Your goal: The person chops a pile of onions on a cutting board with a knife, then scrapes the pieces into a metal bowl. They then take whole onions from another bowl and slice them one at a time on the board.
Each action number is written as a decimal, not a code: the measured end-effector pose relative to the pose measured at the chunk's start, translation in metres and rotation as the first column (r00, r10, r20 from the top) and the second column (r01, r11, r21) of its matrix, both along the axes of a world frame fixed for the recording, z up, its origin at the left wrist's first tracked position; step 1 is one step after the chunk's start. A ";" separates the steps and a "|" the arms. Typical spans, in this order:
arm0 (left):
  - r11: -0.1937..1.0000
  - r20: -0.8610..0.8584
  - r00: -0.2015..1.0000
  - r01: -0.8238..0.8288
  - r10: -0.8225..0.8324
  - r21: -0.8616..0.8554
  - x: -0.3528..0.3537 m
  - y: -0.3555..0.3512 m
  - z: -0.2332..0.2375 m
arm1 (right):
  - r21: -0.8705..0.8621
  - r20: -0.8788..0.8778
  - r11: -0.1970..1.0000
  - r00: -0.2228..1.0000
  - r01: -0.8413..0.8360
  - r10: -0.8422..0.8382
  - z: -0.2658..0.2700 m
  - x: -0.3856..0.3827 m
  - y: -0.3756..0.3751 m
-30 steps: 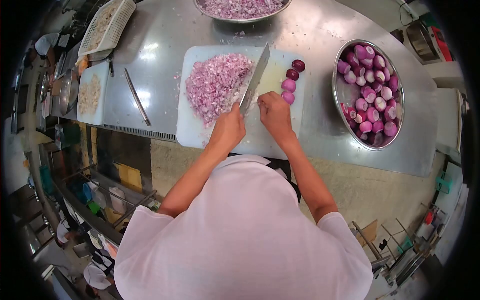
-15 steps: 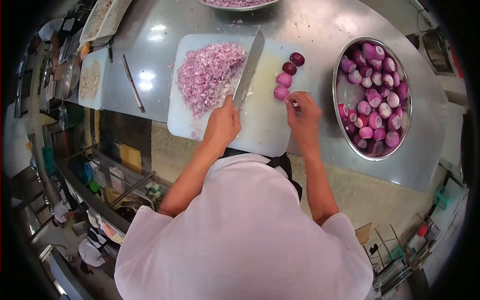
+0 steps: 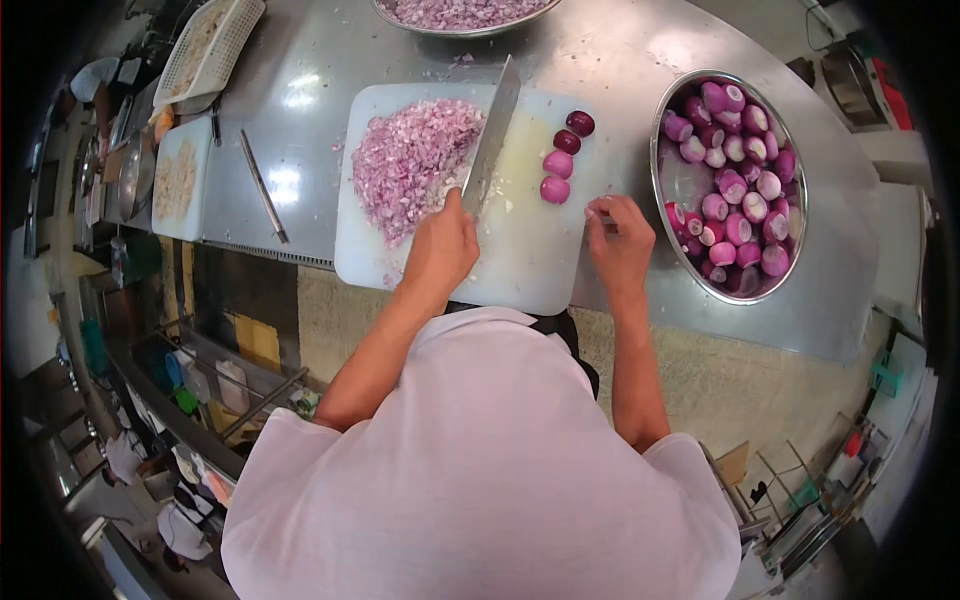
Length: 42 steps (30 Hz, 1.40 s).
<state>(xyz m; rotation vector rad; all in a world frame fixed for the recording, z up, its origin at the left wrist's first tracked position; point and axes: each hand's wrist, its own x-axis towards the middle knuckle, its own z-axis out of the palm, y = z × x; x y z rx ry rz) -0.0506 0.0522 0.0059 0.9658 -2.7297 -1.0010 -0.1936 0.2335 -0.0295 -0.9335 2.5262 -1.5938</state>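
Note:
My left hand [image 3: 441,245] is closed around the handle of a cleaver [image 3: 493,135]. The broad blade points away from me and stands along the right side of a heap of chopped red onion [image 3: 412,160]. The heap lies on a white cutting board [image 3: 505,255]. Four-in-line is how the whole peeled red onions [image 3: 557,163] look, running up the board's right side. Beside the board's right edge, just below the nearest onion, is my right hand [image 3: 622,238]. Its fingers are bent with a gap to the thumb, and nothing shows between them.
A steel bowl [image 3: 660,190] of peeled red onions stands at the right, and another bowl [image 3: 470,30] of chopped onion at the far edge. Leftward are a metal rod [image 3: 262,187], a smaller board [image 3: 203,190] with pale pieces and a white basket [image 3: 230,60].
My right hand has drawn back a little to the right, away from the nearest onion, and its fingers have parted. My left hand keeps its hold on the cleaver.

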 end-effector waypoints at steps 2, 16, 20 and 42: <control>0.999 0.014 1.000 0.026 -0.025 -0.033 0.003 -0.003 -0.022 | 0.017 0.037 0.999 0.998 0.042 -0.042 0.005 0.009 -0.003; 0.951 -0.053 0.955 0.296 -0.292 0.085 0.065 -0.035 0.002 | -0.004 -0.029 0.968 0.967 0.252 -0.252 0.029 0.057 -0.015; 0.853 0.010 0.881 0.455 -0.473 0.257 0.122 -0.047 0.015 | 0.026 -0.041 0.949 0.949 0.313 -0.312 0.017 0.053 -0.009; 0.915 0.069 0.914 0.391 -0.399 0.099 0.152 -0.163 -0.008 | 0.104 -0.112 0.983 0.984 0.153 -0.141 -0.046 0.034 -0.053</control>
